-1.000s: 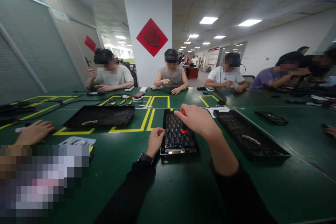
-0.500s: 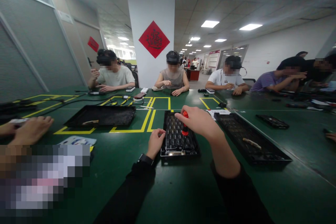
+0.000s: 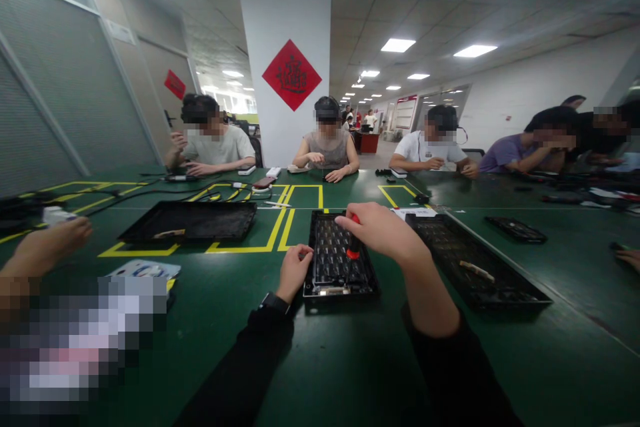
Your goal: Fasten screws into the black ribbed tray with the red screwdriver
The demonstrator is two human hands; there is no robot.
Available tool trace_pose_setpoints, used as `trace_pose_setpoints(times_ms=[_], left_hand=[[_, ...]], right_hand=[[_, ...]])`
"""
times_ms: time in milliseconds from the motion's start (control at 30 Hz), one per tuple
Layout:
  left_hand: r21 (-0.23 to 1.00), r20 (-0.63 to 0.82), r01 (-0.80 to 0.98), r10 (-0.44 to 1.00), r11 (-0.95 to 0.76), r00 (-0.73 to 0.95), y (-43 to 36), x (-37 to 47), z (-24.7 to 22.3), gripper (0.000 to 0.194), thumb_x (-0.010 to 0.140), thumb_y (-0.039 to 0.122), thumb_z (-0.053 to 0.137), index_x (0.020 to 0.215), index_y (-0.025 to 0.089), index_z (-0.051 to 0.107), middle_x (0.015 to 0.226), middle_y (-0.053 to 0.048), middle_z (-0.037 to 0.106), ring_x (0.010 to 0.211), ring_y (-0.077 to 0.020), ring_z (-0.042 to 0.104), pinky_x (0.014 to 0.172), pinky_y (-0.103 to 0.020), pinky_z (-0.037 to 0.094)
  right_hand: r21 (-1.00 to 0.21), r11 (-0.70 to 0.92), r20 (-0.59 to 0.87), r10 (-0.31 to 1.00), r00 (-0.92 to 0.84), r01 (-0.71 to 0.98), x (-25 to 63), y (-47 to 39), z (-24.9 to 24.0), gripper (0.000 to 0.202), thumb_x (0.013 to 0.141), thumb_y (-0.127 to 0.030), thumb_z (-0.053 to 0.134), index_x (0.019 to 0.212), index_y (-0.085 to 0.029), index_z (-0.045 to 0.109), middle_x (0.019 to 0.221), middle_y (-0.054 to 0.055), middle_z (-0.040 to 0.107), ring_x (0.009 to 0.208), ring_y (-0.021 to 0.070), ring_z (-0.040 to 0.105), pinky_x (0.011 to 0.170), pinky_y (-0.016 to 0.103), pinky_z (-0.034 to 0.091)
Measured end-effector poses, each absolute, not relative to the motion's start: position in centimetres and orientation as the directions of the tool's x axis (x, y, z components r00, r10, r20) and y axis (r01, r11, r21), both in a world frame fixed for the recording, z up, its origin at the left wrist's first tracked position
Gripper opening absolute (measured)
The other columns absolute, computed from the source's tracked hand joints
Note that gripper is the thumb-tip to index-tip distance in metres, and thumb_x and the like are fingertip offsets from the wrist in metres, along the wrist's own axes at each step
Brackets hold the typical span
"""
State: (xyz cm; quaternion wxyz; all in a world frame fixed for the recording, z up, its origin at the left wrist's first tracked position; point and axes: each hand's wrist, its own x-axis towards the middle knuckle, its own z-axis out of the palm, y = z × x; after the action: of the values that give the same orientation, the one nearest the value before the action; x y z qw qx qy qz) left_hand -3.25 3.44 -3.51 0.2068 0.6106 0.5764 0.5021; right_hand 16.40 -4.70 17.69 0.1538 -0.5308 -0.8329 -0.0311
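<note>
A black rectangular case [image 3: 367,278] with rows of slots lies lengthwise before me on the green table. From above, my right hand [image 3: 380,230] grips a screwdriver [image 3: 353,252] with a red and black handle, its shaft pointing down toward the near part of the case. Exactly where the tip rests is too small to tell. My left hand [image 3: 294,273] is at the case's left edge, fingers curled and pressed together against the rim. Along the case's near end runs a pale strip [image 3: 334,291].
Right of the case lies a longer black tray [image 3: 505,293] with a tan strip [image 3: 477,271] inside. Another black tray [image 3: 200,221] sits to the left. A neighbour's hand [image 3: 55,240] is at far left, by a flat packet [image 3: 145,269]. Several people sit across the table.
The view has shifted slightly. My right hand has turned a little on the screwdriver's handle, while my left hand keeps its place. The neighbour's hand and a white item moved at the left.
</note>
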Motion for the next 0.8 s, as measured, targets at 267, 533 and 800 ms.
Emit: trace_pose_setpoints(times_ms=[267, 533, 800], left_hand=[[0.821, 0.390, 0.505, 0.907, -0.265, -0.159, 3.47, -3.23, -3.64, 0.013, 0.075, 0.025, 0.053, 0.079, 0.018, 0.063, 0.084, -0.004, 0.060, 0.081, -0.0154, 0.055, 0.075, -0.029, 0.044], [0.824, 0.381, 0.508, 0.908, -0.250, -0.171, 3.49, -3.29, -3.60, 0.012, 0.075, 0.024, 0.054, 0.078, 0.018, 0.063, 0.083, -0.004, 0.060, 0.080, -0.0151, 0.055, 0.075, -0.029, 0.044], [0.805, 0.402, 0.531, 0.902, -0.267, -0.156, 3.51, -3.27, -3.73, 0.013, 0.076, 0.023, 0.052, 0.080, 0.017, 0.063, 0.083, -0.003, 0.060, 0.081, -0.0147, 0.054, 0.075, -0.028, 0.043]], right_hand=[[-0.108, 0.473, 0.282, 0.858, -0.429, 0.874, 16.42, -4.86, 17.67, 0.020, 0.081, -0.031, 0.046, 0.093, -0.020, 0.058, 0.091, 0.005, 0.065, 0.077, 0.0180, 0.059, 0.063, 0.025, 0.036], [-0.107, 0.431, 0.299, 0.873, -0.385, 0.896, 15.96, -4.69, 17.56, 0.028, 0.088, -0.036, 0.036, 0.091, -0.020, 0.058, 0.090, 0.006, 0.065, 0.077, 0.0194, 0.059, 0.064, 0.027, 0.036], [-0.140, 0.441, 0.288, 0.875, -0.390, 0.886, 15.99, -4.79, 17.60, 0.038, 0.087, -0.049, 0.037, 0.094, -0.019, 0.058, 0.091, 0.008, 0.064, 0.078, 0.0194, 0.058, 0.065, 0.026, 0.036]])
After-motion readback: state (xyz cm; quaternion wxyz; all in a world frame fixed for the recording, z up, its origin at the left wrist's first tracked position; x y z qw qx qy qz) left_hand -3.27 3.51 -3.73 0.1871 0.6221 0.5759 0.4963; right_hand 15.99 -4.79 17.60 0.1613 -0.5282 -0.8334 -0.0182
